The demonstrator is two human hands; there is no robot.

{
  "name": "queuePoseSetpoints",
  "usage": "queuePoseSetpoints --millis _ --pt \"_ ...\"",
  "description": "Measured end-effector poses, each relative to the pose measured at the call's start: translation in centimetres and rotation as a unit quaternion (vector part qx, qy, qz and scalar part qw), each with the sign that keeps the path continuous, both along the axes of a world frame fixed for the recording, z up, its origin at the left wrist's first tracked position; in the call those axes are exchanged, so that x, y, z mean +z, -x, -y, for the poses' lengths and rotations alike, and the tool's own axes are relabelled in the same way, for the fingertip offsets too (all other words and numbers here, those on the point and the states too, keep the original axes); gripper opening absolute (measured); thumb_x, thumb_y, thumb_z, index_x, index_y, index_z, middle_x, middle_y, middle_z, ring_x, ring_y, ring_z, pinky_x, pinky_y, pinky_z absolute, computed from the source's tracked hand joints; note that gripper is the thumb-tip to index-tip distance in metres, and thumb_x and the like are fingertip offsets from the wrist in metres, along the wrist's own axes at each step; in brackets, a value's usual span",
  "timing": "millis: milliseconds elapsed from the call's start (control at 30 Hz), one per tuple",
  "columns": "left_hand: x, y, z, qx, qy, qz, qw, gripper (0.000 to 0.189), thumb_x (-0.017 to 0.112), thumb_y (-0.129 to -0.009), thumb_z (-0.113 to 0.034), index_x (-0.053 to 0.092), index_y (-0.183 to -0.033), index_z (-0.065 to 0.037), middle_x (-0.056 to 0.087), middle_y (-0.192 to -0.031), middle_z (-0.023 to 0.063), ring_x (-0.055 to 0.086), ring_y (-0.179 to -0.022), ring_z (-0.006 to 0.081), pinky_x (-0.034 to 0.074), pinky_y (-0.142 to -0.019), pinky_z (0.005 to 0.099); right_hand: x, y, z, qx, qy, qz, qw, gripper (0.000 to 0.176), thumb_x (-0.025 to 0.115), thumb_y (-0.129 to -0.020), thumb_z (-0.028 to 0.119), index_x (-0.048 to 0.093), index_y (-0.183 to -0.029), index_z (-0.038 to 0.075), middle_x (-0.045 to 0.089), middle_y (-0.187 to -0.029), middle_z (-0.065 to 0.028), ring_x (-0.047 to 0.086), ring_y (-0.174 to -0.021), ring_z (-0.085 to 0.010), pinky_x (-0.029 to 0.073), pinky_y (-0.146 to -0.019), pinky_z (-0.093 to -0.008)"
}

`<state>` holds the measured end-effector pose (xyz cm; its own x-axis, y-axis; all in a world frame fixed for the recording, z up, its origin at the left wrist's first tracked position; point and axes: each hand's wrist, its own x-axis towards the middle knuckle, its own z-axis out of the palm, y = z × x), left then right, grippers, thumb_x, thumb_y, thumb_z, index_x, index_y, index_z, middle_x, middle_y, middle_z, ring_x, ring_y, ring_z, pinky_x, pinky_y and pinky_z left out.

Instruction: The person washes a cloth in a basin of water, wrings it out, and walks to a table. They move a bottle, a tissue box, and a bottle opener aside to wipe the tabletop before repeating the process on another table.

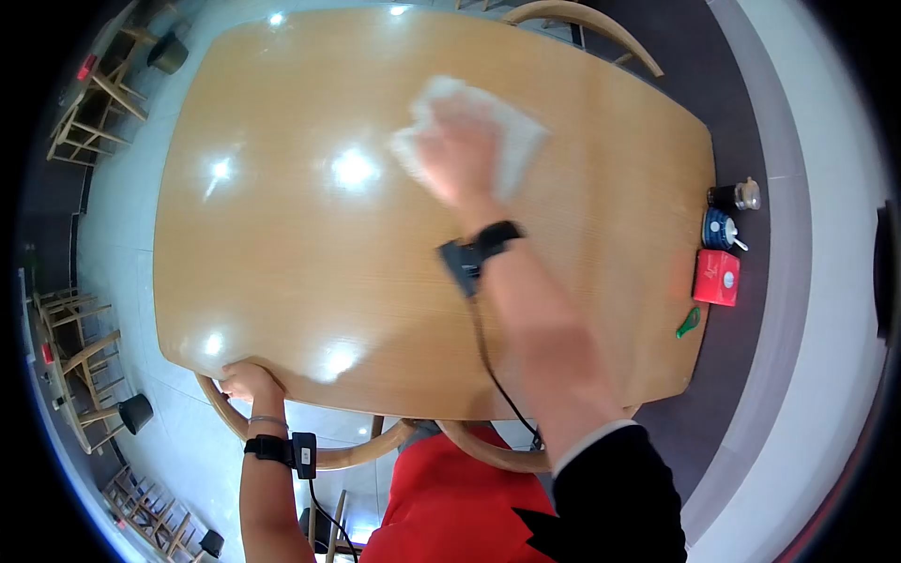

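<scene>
A white cloth point(521, 141) lies on the wooden table point(282, 244), toward its far side and right of the middle. My right hand point(460, 145) presses on top of the cloth, blurred by motion, so its separate fingers are smeared. At the table's near left edge rests my left hand point(251, 382), beside the curved back of a chair point(223, 408). Its fingers are bent at the edge, and whether they grip anything is hidden.
Along the right edge stand a dark glass bottle point(734, 195), a blue patterned pot point(718, 228) with a white spoon, a red box point(716, 277) and a green object point(689, 323). Chairs stand at the near and far sides. A cable hangs from my right wrist.
</scene>
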<state>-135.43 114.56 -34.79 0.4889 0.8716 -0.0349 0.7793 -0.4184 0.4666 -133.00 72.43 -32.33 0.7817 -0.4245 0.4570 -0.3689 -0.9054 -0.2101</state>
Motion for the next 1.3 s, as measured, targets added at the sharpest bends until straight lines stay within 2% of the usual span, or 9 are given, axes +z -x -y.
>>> queuePoseSetpoints --millis 200,333,467,633,700,867,933,1100,1300 --pt "-1.9 -0.3 -2.7 -0.001 0.026 -0.017 1.000 0.056 0.030 -0.094 -0.038 0.037 -0.125 0.008 0.047 -0.121 0.0283 0.056 -0.103 0.0396 0.051 -0.083 0.0468 -1.0 -1.2 -22.1 0.200 -0.101 0.023 0.974 0.047 0.052 -0.082 0.036 0.054 -0.124 0.014 0.042 -0.138 -0.0105 0.031 -0.130 -0.0351 0.021 -0.105 -0.0573" --pt "-0.7 -0.1 -1.9 0.000 -0.001 -0.036 0.999 0.058 0.029 -0.093 -0.038 0.034 -0.129 0.007 0.045 -0.126 0.0256 0.057 -0.103 0.0394 0.051 -0.084 0.0466 -0.5 1.4 -16.0 0.304 -0.177 -0.002 0.936 0.040 0.058 -0.078 0.027 0.058 -0.115 0.012 0.052 -0.127 -0.0110 0.039 -0.125 -0.0313 0.026 -0.106 -0.0489" --pt "2.4 0.8 1.2 0.030 0.075 0.009 0.997 0.056 0.028 -0.093 -0.037 0.036 -0.127 0.005 0.045 -0.127 0.0262 0.056 -0.103 0.0398 0.051 -0.084 0.0483 3.5 10.2 0.7 -0.017 -0.184 -0.117 0.976 0.042 0.053 -0.084 0.037 0.058 -0.115 0.009 0.054 -0.121 -0.0160 0.043 -0.119 -0.0325 0.028 -0.102 -0.0478" --pt "0.3 0.2 -0.4 0.025 0.015 -0.016 0.999 0.054 0.029 -0.094 -0.038 0.035 -0.126 0.005 0.049 -0.119 0.0267 0.057 -0.100 0.0404 0.051 -0.082 0.0479 -2.5 33.1 11.6 -0.258 -0.115 0.151 0.947 0.063 0.053 -0.086 0.049 0.049 -0.124 -0.002 0.050 -0.128 -0.0186 0.045 -0.119 -0.0317 0.030 -0.104 -0.0419" --pt "1.4 0.4 0.6 0.025 0.033 -0.053 0.998 0.052 0.029 -0.095 -0.037 0.035 -0.126 0.004 0.050 -0.115 0.0256 0.057 -0.100 0.0407 0.052 -0.080 0.0478 -2.2 36.1 9.1 -0.537 0.094 -0.160 0.823 0.069 0.045 -0.088 0.053 0.042 -0.131 0.000 0.045 -0.133 -0.0174 0.039 -0.125 -0.0318 0.027 -0.106 -0.0437" --pt "1.3 0.6 1.2 0.023 0.037 -0.041 0.998 0.052 0.028 -0.095 -0.036 0.029 -0.132 0.002 0.043 -0.123 0.0247 0.057 -0.098 0.0402 0.052 -0.079 0.0470 -0.4 20.3 -5.3 -0.181 -0.158 -0.009 0.971 0.055 0.050 -0.086 0.044 0.048 -0.124 0.005 0.056 -0.112 -0.0171 0.048 -0.107 -0.0357 0.032 -0.093 -0.0532" --pt "2.6 0.8 1.8 0.023 0.068 -0.034 0.997 0.053 0.028 -0.095 -0.036 0.029 -0.132 0.001 0.043 -0.124 0.0247 0.057 -0.098 0.0405 0.052 -0.079 0.0474 -0.5 11.9 -14.7 -0.066 -0.025 -0.149 0.986 0.056 0.055 -0.082 0.042 0.048 -0.126 0.009 0.057 -0.110 -0.0177 0.045 -0.112 -0.0356 0.027 -0.098 -0.0562" --pt "-0.3 0.7 0.0 0.018 0.023 0.000 1.000 0.056 0.032 -0.092 -0.037 0.031 -0.129 0.006 0.042 -0.124 0.0279 0.057 -0.097 0.0426 0.052 -0.076 0.0499 1.1 5.1 -29.5 0.267 -0.142 -0.076 0.950 0.060 0.056 -0.081 0.038 0.042 -0.135 0.015 0.027 -0.147 -0.0138 0.020 -0.137 -0.0341 0.014 -0.108 -0.0550" --pt "0.9 1.4 1.7 0.045 0.067 -0.020 0.997 0.053 0.037 -0.089 -0.037 0.036 -0.121 0.006 0.043 -0.119 0.0281 0.056 -0.098 0.0427 0.051 -0.077 0.0511 3.3 19.4 -16.6 0.075 -0.132 -0.108 0.983 0.052 0.058 -0.077 0.020 0.049 -0.126 0.007 0.049 -0.127 -0.0147 0.041 -0.122 -0.0325 0.028 -0.104 -0.0461"
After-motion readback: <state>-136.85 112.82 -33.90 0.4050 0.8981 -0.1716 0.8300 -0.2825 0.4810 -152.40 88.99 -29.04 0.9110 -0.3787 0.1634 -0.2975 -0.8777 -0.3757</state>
